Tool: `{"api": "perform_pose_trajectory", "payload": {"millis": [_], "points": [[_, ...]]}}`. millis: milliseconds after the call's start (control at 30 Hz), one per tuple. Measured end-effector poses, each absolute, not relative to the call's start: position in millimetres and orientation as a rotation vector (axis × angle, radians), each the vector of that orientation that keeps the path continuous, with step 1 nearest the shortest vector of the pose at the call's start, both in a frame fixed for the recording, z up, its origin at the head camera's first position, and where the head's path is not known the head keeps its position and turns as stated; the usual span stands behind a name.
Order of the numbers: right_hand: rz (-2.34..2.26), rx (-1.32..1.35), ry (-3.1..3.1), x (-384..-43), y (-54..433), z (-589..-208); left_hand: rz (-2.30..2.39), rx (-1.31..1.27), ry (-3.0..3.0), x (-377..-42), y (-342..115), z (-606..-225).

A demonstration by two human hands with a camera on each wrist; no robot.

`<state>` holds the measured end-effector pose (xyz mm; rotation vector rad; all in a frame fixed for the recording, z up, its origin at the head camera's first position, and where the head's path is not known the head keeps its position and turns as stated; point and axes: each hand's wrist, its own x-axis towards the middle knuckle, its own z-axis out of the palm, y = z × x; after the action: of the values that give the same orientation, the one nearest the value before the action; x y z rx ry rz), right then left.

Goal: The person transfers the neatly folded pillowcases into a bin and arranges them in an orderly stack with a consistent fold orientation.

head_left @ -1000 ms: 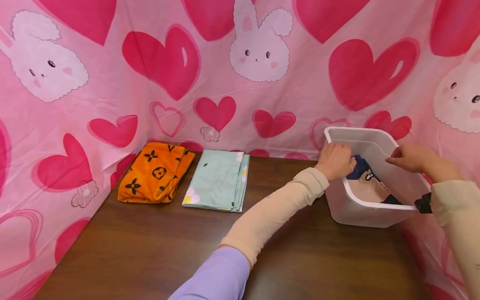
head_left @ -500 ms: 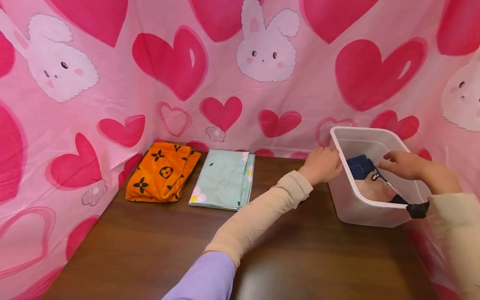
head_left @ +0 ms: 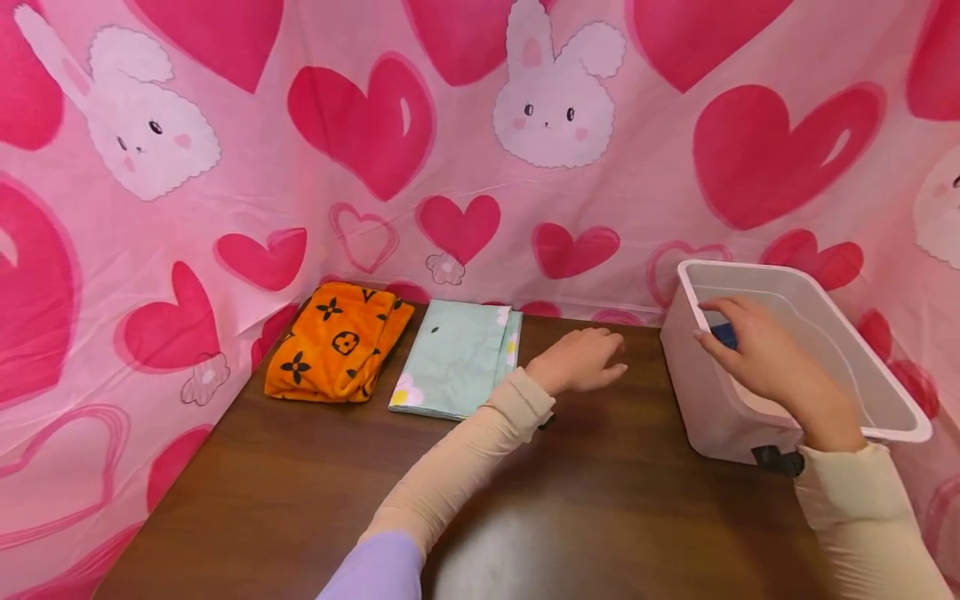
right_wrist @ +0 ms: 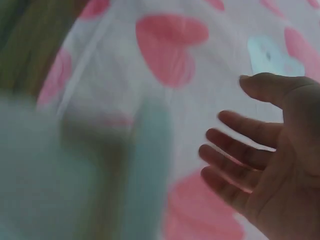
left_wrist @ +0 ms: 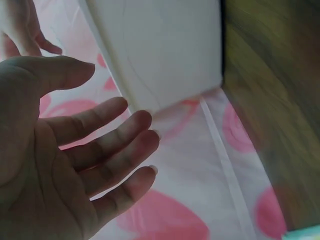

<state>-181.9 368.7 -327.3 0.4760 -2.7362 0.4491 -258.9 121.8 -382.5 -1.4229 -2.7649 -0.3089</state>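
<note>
One relaxed, empty left hand (head_left: 576, 360) hovers between green cloth (head_left: 453, 358) and bin (head_left: 693, 396); the right hand (head_left: 772, 358), also loose and empty, hovers near the bin's rim.

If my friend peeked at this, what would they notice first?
Probably the bright pink backdrop, covered in big hearts and white rabbit faces behind the table. Next might be the orange folded cloth with dark flower shapes, at the table's back left. Over on the right is a white bin, with the right hand above it.
</note>
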Motion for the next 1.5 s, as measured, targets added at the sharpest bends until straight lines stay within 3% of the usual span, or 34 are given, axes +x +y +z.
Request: {"api": "perform_pose_trajectory", "payload": {"millis": [333, 833, 1233, 1500], "points": [[0.684, 0.614, -2.660, -193.7, 300.1, -382.4, -0.407, -1.267, -2.811, -261.2, 41.2, -423.8], [0.921, 0.469, -2.961, -230.5, 219.2, -486.9, -0.597, -0.942, -2.874, -277.5, -83.8, -472.2], [0.873, 0.447, -3.022, -265.1, 182.8, -504.8, -0.562, -0.623, -2.963, -303.1, -136.6, -474.1], [0.792, 0.380, -3.115, -278.3, 164.0, -500.1, -0.349, -0.636, -2.948, -319.9, -145.8, -481.5]]}}
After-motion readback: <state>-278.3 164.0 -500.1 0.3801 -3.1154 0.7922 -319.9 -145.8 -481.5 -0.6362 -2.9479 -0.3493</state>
